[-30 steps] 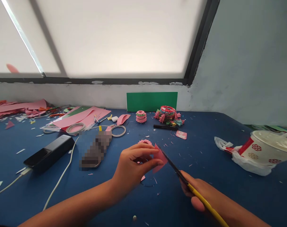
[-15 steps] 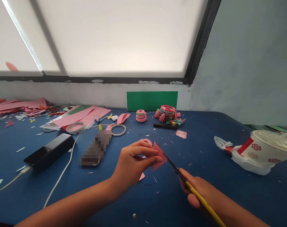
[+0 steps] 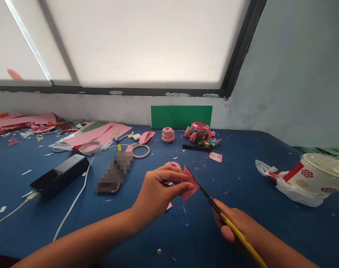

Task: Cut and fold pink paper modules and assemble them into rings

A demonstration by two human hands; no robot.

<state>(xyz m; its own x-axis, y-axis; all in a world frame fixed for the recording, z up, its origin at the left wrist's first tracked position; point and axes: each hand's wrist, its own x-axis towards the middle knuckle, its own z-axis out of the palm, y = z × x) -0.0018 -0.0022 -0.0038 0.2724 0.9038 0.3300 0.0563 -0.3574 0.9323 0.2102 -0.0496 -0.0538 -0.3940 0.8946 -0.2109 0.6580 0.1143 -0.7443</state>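
Between the thumb and fingers of my left hand [image 3: 164,186] is a small folded-looking piece of pink paper [image 3: 190,188]. My right hand [image 3: 233,223] grips a pair of scissors [image 3: 211,201] with dark blades and a yellow handle. The blades lie along the paper's right edge; whether they touch it I cannot tell. Just behind my left fingers sits a pink ruffled paper piece [image 3: 173,164], partly hidden. Below them a pink paper scrap [image 3: 169,206] lies on the blue table [image 3: 124,238].
A black device [image 3: 60,173] with a white cable, tape rolls [image 3: 141,151] and pink sheets [image 3: 102,130] lie left. At the back stand a ringed pink paper piece [image 3: 168,134] and a colourful paper ornament [image 3: 200,132], near a black pen [image 3: 196,147]. A paper cup [image 3: 311,175] is right.
The view has shifted slightly, so everything sits a little differently in the frame. Both hands keep nearly the same pose, with the scissors still at the paper's edge.
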